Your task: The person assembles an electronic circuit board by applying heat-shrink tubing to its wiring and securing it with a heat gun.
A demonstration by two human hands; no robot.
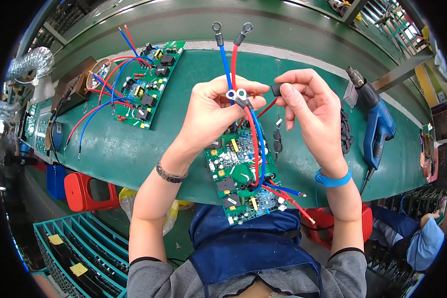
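My left hand is closed around several red and blue wires with ring terminals. A blue wire and a red wire stick up past its fingers. Bare copper strands show at its fingertips. Between thumb and finger, my right hand pinches a short black sleeve, close to those strands. A red wire runs below the sleeve. Under both hands lies a green circuit board at the table's near edge, with loose red and blue wire ends at its lower right.
More wired circuit boards lie at the left of the green table. A pile of black sleeves and a blue heat gun lie to the right. A red stool and a green rack stand lower left. Another person is at far right.
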